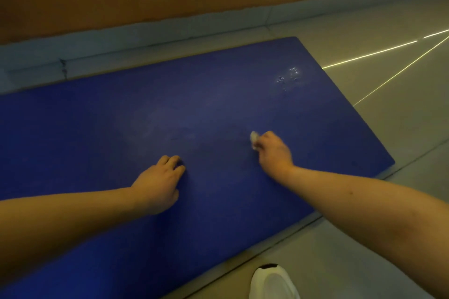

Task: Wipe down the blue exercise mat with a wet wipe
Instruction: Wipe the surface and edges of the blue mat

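While the right hand pinches a balled-up wipe against the blue mat to scrub, the left hand rests empty, fingers loosely curled, probably steadying it.

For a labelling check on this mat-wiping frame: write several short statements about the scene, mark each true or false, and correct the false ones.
1. The right hand presses a bunched white wipe onto the blue mat. True.
2. The other hand holds a second wipe. False: the left hand rests on the blue mat, holding nothing.
3. A shiny, wet-looking patch lies near the mat's far right corner. True.
4. The mat is rolled up against the wall. False: it lies flat on the floor.
5. A white shoe shows on the floor beside the mat's near edge. True.
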Demonstrator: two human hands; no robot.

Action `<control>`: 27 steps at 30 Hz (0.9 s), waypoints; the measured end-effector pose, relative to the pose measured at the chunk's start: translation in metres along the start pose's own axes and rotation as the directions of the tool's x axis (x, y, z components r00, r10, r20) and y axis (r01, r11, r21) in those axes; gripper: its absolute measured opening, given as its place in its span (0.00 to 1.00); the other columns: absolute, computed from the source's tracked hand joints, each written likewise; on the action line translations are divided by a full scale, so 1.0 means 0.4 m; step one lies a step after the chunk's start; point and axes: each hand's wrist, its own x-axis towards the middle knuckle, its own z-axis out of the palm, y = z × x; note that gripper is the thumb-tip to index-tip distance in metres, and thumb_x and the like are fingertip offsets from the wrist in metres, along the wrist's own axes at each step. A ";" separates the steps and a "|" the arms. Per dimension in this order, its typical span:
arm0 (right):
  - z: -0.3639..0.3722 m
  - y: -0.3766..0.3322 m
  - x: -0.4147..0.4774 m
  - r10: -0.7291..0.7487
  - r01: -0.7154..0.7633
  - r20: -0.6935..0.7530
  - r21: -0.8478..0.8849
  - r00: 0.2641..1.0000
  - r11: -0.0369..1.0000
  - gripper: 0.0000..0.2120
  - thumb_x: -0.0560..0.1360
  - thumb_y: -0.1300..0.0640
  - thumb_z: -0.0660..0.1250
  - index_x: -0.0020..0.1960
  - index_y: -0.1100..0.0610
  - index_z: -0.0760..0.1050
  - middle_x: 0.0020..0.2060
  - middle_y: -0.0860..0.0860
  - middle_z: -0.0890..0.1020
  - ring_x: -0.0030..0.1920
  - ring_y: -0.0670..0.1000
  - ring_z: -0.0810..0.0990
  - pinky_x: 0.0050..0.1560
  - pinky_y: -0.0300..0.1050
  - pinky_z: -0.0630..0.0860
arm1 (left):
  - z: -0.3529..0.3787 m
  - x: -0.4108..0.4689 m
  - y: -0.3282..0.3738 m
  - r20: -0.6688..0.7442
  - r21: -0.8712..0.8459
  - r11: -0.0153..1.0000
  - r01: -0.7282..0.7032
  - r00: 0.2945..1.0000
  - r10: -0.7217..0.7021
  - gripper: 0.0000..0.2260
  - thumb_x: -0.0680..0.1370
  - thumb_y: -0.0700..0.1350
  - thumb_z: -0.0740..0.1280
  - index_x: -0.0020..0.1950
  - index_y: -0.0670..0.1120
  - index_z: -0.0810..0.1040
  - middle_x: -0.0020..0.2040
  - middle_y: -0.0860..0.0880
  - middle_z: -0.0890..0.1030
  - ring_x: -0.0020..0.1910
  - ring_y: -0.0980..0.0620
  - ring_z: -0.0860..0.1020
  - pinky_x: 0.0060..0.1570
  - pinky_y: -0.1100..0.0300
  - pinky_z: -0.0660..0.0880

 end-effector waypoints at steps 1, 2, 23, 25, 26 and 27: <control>-0.014 0.017 0.009 0.049 -0.049 -0.007 -0.004 0.999 0.999 0.17 0.85 0.49 0.58 0.51 0.60 0.79 0.44 0.53 0.73 0.44 0.56 0.75 0.43 0.50 0.72 | -0.003 -0.003 -0.006 -0.007 -0.002 1.000 -0.010 1.000 0.010 0.26 0.81 0.50 0.61 0.78 0.48 0.61 0.78 0.50 0.54 0.73 0.47 0.60 0.65 0.55 0.72; -0.011 0.018 0.010 0.091 -0.091 -0.009 0.034 0.996 0.995 0.16 0.85 0.50 0.58 0.51 0.60 0.77 0.44 0.51 0.71 0.41 0.51 0.73 0.42 0.49 0.70 | -0.002 -0.009 -0.013 -0.010 -0.012 1.000 -0.012 1.000 0.011 0.26 0.81 0.50 0.61 0.78 0.48 0.61 0.78 0.50 0.54 0.72 0.47 0.60 0.64 0.55 0.72; 0.147 -0.322 0.218 -0.014 0.013 0.008 0.103 1.000 0.995 0.12 0.82 0.49 0.63 0.43 0.55 0.71 0.44 0.52 0.75 0.40 0.49 0.71 0.44 0.51 0.67 | -0.009 -0.078 -0.186 -0.008 -0.099 0.945 0.310 0.950 -0.313 0.21 0.80 0.50 0.62 0.72 0.46 0.68 0.71 0.48 0.63 0.67 0.47 0.65 0.58 0.52 0.76; 0.194 -0.388 0.191 -0.055 0.051 0.034 0.130 0.998 0.990 0.12 0.83 0.50 0.62 0.44 0.56 0.73 0.44 0.54 0.75 0.42 0.51 0.72 0.45 0.51 0.67 | -0.004 -0.083 -0.205 -0.006 -0.113 0.936 0.334 0.941 -0.337 0.21 0.80 0.50 0.62 0.72 0.46 0.68 0.71 0.49 0.63 0.67 0.47 0.65 0.57 0.52 0.77; 0.221 -0.420 0.166 -0.095 0.079 0.075 0.189 0.993 0.979 0.12 0.83 0.50 0.62 0.44 0.56 0.74 0.43 0.55 0.75 0.42 0.52 0.73 0.45 0.51 0.68 | -0.001 -0.083 -0.211 -0.008 -0.119 0.933 0.339 0.939 -0.343 0.21 0.80 0.49 0.62 0.72 0.46 0.68 0.71 0.49 0.63 0.66 0.47 0.65 0.56 0.52 0.77; 0.245 -0.455 0.137 -0.188 0.151 0.144 0.234 0.972 0.960 0.10 0.83 0.53 0.63 0.47 0.57 0.76 0.45 0.56 0.77 0.45 0.54 0.74 0.46 0.52 0.69 | 0.002 -0.083 -0.215 -0.016 -0.118 0.933 0.340 0.939 -0.344 0.21 0.80 0.49 0.62 0.72 0.46 0.67 0.71 0.49 0.63 0.66 0.47 0.65 0.56 0.52 0.76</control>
